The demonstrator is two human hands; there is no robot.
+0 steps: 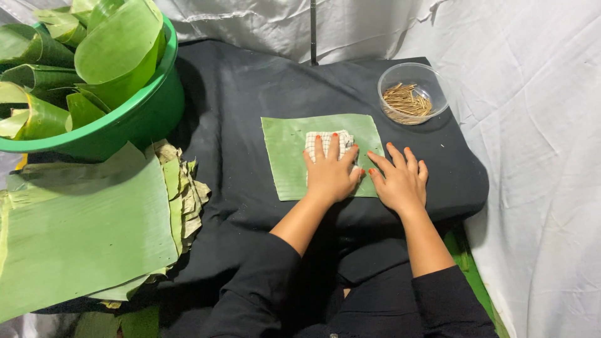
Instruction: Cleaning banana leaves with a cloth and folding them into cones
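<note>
A rectangular piece of green banana leaf [285,156] lies flat on the black cloth-covered surface [238,94]. My left hand [330,174] presses a white checked cloth [327,141] down on the leaf, fingers spread over it. My right hand [399,178] rests flat beside it, at the leaf's right edge, partly on the black cloth, holding nothing.
A green basin [147,116] full of rolled banana leaves stands at the back left. A stack of large flat leaves [81,231] lies at the left. A clear plastic bowl [435,78] of small wooden sticks sits at the back right. White sheeting [538,156] hangs around.
</note>
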